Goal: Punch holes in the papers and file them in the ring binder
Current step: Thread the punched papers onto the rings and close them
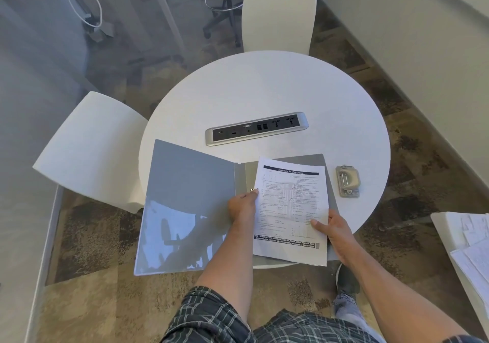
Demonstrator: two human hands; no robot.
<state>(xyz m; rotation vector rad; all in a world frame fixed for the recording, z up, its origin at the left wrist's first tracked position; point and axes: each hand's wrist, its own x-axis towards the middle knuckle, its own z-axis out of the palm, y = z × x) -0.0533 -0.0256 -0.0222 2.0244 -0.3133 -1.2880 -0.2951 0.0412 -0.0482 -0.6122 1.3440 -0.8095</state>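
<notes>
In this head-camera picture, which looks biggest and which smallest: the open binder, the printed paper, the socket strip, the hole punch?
1. Open binder
2. Printed paper
3. Socket strip, which sits farther from the camera, so it may look smaller than it is
4. Hole punch

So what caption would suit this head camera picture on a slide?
Both hands lower a printed sheet onto an open grey ring binder; hole punch sits nearby.
</notes>
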